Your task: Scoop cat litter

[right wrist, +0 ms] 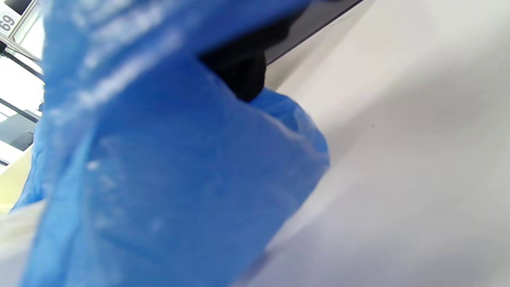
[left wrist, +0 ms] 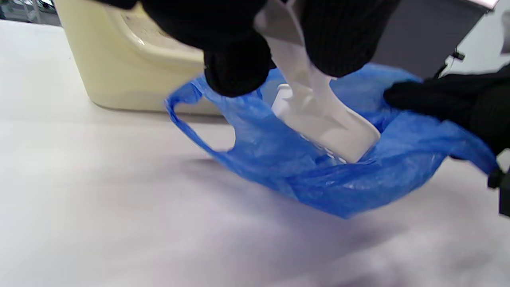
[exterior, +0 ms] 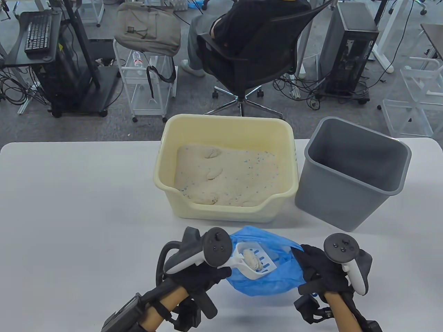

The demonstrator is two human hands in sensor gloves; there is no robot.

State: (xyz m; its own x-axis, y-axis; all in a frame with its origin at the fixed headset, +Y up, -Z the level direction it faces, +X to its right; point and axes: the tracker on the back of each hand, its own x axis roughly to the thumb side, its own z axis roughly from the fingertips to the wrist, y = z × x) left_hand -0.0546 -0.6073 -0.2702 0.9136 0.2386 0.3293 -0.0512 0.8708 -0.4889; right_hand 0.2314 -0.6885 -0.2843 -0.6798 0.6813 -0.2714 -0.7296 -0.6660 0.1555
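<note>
**Scoop with a clump sits over the open bag**

My left hand point(exterior: 199, 273) grips the handle of the white scoop point(exterior: 254, 260); in the left wrist view the gloved fingers point(left wrist: 239, 67) wrap that handle from both sides and the slotted head slants down into the blue bag point(left wrist: 338, 175). From the table view I see a pale clump point(exterior: 252, 260) of litter lying in the scoop's bowl, with the bowl inside the bag's mouth.

My right hand point(exterior: 320, 269) holds the bag's right edge; the left wrist view shows its fingers point(left wrist: 434, 101) closed on the blue film and lifting that side, while the other handle loop droops to the table point(exterior: 86, 214) on the left. In the right wrist view the bag point(right wrist: 159, 167) fills most of the frame, blurred, with one dark fingertip point(right wrist: 243, 77) pressed against the plastic. How firmly it pinches I cannot tell.

The bag lies near the table's front edge, between my two hands. Just behind it stands the cream litter box point(exterior: 226, 166), its low lip facing me, with the litter point(exterior: 228, 180) inside it uneven and flecked with blue. To the right of the box, close beside it, stands a grey bin point(exterior: 353, 180), tilted in this view, mouth open upward.
</note>
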